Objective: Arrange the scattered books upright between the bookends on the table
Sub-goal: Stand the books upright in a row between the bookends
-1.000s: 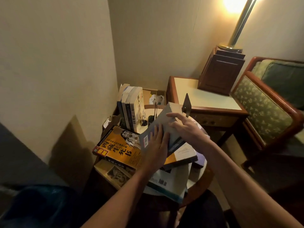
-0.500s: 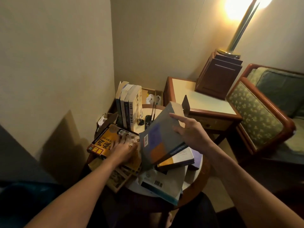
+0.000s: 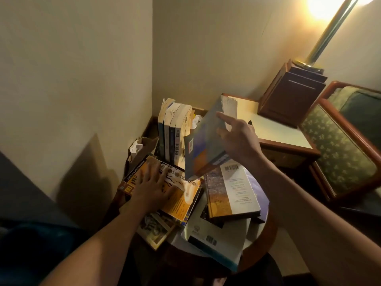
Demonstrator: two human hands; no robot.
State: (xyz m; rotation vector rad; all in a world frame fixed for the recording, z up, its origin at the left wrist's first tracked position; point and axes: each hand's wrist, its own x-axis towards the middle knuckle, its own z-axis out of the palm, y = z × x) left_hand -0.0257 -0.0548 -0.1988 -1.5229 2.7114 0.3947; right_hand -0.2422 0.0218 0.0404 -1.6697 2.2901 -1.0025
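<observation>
The right hand (image 3: 240,139) holds one grey-blue book (image 3: 203,145) tilted above the tabletop (image 3: 266,240). The left hand (image 3: 153,187) lies flat, fingers spread, on an orange book (image 3: 177,203). Four books (image 3: 174,131) stand upright behind.

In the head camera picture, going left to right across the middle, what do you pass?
Left hand flat on the orange-covered book → upright row of paperback books → grey-blue book held in the right hand → dark wooden lamp base → green patterned armchair.
</observation>
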